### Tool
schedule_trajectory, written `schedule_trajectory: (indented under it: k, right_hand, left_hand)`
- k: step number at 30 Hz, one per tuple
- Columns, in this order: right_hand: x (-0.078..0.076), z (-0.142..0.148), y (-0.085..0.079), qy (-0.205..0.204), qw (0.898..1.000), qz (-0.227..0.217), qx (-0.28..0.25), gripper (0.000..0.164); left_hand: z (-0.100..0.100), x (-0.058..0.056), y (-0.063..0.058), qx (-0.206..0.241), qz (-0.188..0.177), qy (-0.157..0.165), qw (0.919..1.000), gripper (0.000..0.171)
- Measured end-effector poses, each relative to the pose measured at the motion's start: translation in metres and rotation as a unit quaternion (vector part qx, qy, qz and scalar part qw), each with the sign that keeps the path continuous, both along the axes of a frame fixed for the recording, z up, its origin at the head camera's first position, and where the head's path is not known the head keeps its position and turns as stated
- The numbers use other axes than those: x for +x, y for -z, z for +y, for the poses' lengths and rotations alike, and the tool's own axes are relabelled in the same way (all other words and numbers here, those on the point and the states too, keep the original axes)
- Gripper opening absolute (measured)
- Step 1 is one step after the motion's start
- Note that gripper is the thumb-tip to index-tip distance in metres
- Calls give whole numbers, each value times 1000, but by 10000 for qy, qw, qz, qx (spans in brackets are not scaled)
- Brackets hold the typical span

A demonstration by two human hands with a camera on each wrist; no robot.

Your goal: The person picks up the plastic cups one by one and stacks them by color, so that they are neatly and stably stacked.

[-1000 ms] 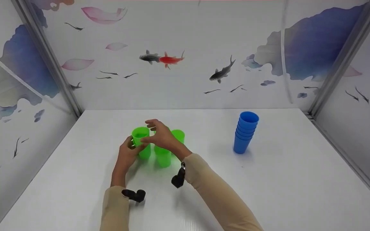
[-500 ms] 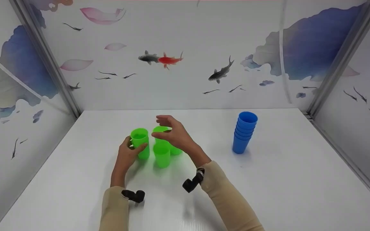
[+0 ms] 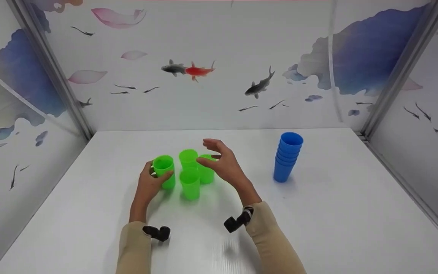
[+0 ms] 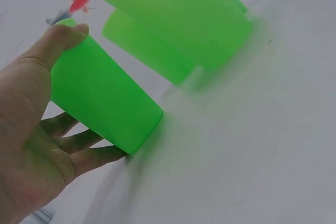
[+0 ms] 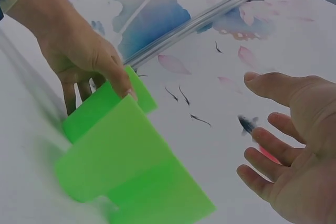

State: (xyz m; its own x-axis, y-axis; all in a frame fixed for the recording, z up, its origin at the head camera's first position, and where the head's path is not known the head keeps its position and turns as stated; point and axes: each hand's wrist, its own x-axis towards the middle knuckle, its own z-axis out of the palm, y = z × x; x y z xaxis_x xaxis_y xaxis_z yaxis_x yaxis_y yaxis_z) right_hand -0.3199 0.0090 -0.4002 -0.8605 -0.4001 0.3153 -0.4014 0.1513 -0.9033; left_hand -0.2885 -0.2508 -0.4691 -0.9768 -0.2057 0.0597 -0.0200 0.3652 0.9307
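My left hand (image 3: 149, 186) grips a green cup (image 4: 107, 98) that stands upright at the left of the group, thumb on its near side and fingers behind. Three more green cups stand close to its right: a front one (image 3: 190, 185), a back one (image 3: 188, 156) and a right-hand one (image 3: 206, 176). Over the right-hand cup hovers my right hand (image 3: 226, 164), fingers spread and gently bent, palm bare in the right wrist view. It partly covers that cup's rim in the head view.
A tall stack of nested blue cups (image 3: 284, 167) stands on the white table (image 3: 329, 213) to the right. White panels painted with fish and petals enclose the table at the back (image 3: 219, 106) and both sides.
My right hand has drawn away from the cup in my left hand, moving right across the green group. The left hand keeps its grip in nearly the same place.
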Motion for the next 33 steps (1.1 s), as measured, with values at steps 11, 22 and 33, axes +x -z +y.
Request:
schedule_trajectory:
  k: [11,22,33]
  right_hand:
    - [-14,14,25,434,9984,-146,335,70]
    - [-20,6,51,409,9949,-663,633,74]
    - [-20,2,63,558,9918,-960,627,79]
  left_hand:
    - [-2,-2,1,-37,-9,1,10000,80]
    - [-7,-2,3,114,9,87,9999,82]
    - [-5,-2,4,173,15,112,9998,79]
